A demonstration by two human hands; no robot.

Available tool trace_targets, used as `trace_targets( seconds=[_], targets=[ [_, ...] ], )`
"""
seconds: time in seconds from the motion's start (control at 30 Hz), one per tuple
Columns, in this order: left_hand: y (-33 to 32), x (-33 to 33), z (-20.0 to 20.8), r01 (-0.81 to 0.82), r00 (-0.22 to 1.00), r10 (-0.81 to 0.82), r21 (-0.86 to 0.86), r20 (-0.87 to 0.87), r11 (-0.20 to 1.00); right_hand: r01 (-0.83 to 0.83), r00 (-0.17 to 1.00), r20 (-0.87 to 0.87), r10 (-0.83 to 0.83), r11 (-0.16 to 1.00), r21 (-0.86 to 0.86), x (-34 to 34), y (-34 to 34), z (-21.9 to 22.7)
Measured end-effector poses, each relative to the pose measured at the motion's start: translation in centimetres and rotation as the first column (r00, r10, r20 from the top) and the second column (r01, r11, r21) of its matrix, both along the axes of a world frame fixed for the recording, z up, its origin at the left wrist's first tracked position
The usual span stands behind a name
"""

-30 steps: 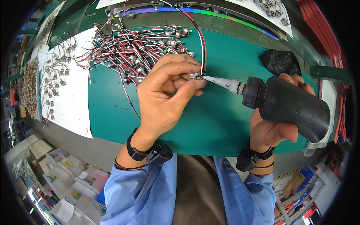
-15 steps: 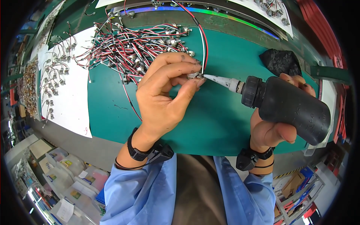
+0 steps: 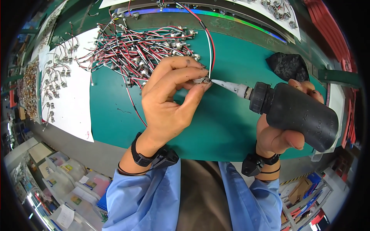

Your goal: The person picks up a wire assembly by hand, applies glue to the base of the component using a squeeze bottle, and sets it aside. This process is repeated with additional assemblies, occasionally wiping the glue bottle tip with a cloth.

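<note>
Between thumb and fingers, my left hand (image 3: 169, 96) pinches a small round metal potentiometer (image 3: 199, 80). Red, black and white wires (image 3: 209, 42) rise from its terminals and arch away toward the back. My right hand (image 3: 277, 134) is wrapped round a black squeeze bottle (image 3: 302, 113), tilted so that its grey nozzle (image 3: 231, 87) points left. The nozzle's tip is at the terminals, close by my left thumb; whether it touches them I cannot tell. Behind my left hand lies a heap of similar wired potentiometers (image 3: 135, 54).
A green mat (image 3: 231, 131) covers the table. On the left, white paper (image 3: 77, 100) carries several more wired parts. A crumpled black cloth or bag (image 3: 287, 65) lies at the back right. Clear plastic boxes (image 3: 73, 173) stand below on the left.
The nozzle tip has shifted very slightly right and down, along with the pinched potentiometer. Both hands keep the same grips.
</note>
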State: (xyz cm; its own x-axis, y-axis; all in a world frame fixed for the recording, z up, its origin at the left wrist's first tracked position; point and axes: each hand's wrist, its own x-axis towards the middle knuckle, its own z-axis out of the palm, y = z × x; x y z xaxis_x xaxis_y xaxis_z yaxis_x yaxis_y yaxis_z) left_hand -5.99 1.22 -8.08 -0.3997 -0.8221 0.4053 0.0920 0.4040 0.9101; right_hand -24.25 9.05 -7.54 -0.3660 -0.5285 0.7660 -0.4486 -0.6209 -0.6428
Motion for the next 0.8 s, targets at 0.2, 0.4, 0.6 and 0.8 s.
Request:
trace_targets(
  seconds=[0.2,0.4,0.6,0.8],
  targets=[
    [0.04,-0.01,-0.12,-0.010,1.000,0.011,-0.024,0.028,1.000,-0.153,0.987,0.050,0.152,0.988,0.019,-0.18,-0.01,0.42],
    [0.09,-0.01,0.00,-0.012,0.999,0.013,-0.022,0.048,1.000,-0.234,0.972,0.023,0.234,0.972,-0.002,-0.12,-0.41,0.83],
    [0.50,-0.62,0.65,-0.109,0.994,0.111,0.092,-0.010,0.990,-0.221,0.975,0.037,0.221,0.975,0.006,0.09,-0.34,0.81],
    [0.41,-0.51,0.40,-0.016,0.994,0.036,0.177,-0.107,0.984,-0.233,0.972,0.038,0.233,0.972,-0.003,-0.12,-0.33,0.67]
  ],
)
